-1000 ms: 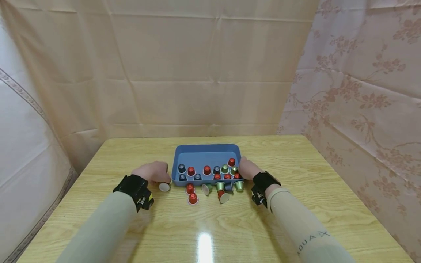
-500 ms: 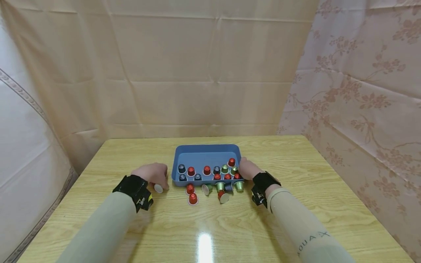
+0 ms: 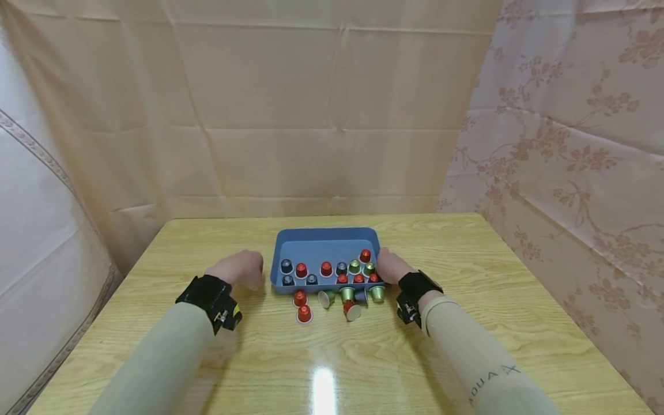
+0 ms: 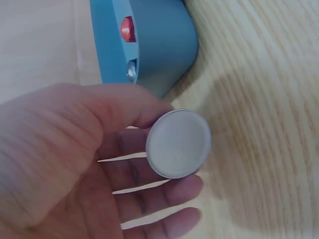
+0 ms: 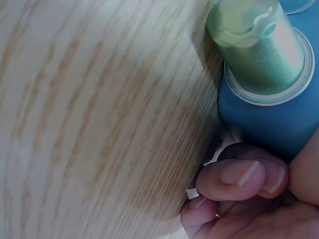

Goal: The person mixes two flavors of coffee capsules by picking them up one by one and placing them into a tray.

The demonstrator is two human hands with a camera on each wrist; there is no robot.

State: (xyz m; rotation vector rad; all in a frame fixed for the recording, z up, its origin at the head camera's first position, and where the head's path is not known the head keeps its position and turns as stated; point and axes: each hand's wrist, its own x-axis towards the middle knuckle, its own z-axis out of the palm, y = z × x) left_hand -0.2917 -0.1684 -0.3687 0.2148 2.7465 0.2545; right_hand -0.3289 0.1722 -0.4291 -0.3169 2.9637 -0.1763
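My left hand (image 3: pixel 237 268) is over the table just left of the blue tray (image 3: pixel 311 248). It pinches a coffee capsule (image 4: pixel 179 145) between thumb and fingers, the pale round lid turned to the left wrist camera. In the head view the hand hides this capsule. At the tray's right side my right hand (image 3: pixel 392 267) holds the wall near the front corner, fingers curled in the right wrist view. Red, green and dark capsules stand in the tray, such as a red one (image 3: pixel 326 268). Beside the right fingers, a green capsule (image 5: pixel 264 59) leans against the tray.
Several capsules lie or stand before the tray's front wall, among them two red ones, the nearer red capsule (image 3: pixel 304 314) upright, and a tipped green capsule (image 3: pixel 326 298). The wooden table (image 3: pixel 270 369) ends at a beige curtain (image 3: pixel 332 115) behind.
My left hand has picked up the capsule that lay left of the tray, its lid shifting left under the fingers, and has risen slightly. The right hand and tray stay put.
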